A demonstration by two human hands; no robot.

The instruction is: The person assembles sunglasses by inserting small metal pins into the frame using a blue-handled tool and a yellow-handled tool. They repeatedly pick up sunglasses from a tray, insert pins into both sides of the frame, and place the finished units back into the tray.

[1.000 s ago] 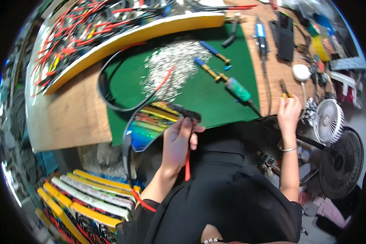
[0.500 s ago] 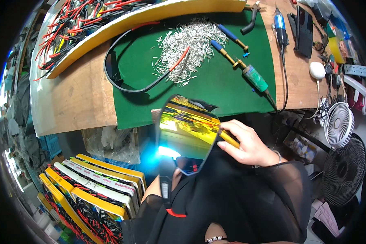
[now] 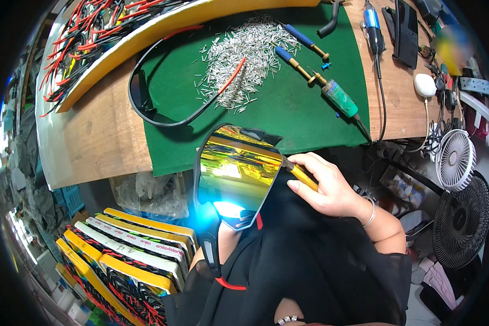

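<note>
Mirrored yellow sport sunglasses (image 3: 239,171) are held up in front of me, a bright blue-white glare at their lower left. Behind them comes my left hand (image 3: 229,238), mostly hidden; it appears to hold them, though its fingers do not show. My right hand (image 3: 328,187) grips the yellow handle of a slim hand tool (image 3: 303,177). The front end of this tool meets the right edge of the lens; its tip cannot be made out. One dark temple arm (image 3: 209,247) with a red end hangs toward my lap.
On the green mat (image 3: 309,122) lie a second dark pair of sunglasses (image 3: 160,122), a heap of small silver metal pieces (image 3: 244,60), blue-handled tools (image 3: 293,62) and a corded green-handled tool (image 3: 339,98). Trays of eyewear (image 3: 136,261) stand lower left. Fans (image 3: 455,160) are at right.
The sunglasses and my right hand with the yellow-handled tool have shifted slightly left in view. The lens has turned a little, and the bench has also shifted left and up in view.
</note>
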